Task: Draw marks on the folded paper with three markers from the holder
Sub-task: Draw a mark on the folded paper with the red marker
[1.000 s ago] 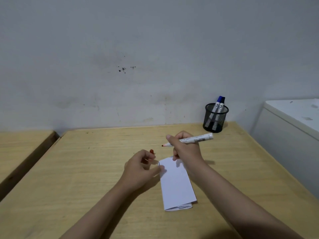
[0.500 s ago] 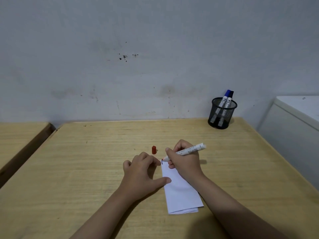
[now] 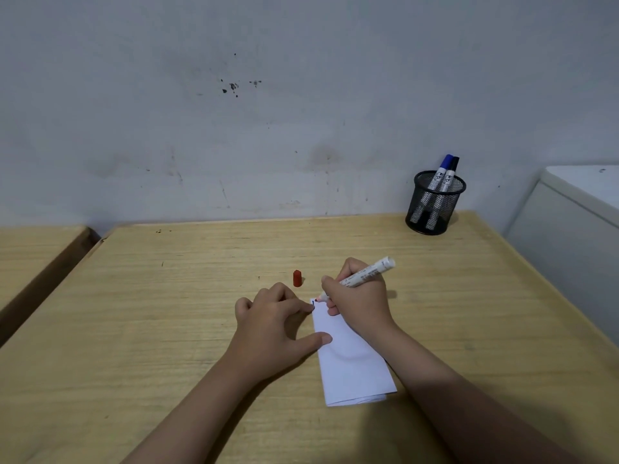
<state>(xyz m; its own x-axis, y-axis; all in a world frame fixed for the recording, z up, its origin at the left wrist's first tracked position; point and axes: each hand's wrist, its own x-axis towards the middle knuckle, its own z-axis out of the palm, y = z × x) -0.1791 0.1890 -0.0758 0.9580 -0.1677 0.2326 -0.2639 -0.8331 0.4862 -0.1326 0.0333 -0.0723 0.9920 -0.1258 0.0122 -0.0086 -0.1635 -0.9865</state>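
Two bare hands work at a folded white paper (image 3: 351, 360) on a wooden worktop (image 3: 167, 313). Right hand (image 3: 360, 296) has its grip closed around a red marker (image 3: 360, 276), tip at the paper's far left corner. Left hand (image 3: 274, 326) pins the paper's left edge, fingers curled, holding nothing. Just beyond stands a red cap (image 3: 296, 278); far right, a black mesh holder (image 3: 434, 202) contains two markers (image 3: 443, 174).

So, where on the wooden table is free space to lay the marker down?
Free: the wide patch left of the left hand, and the strip between the black mesh holder and the right hand. Crowded: around the folded white paper and the small red cap.
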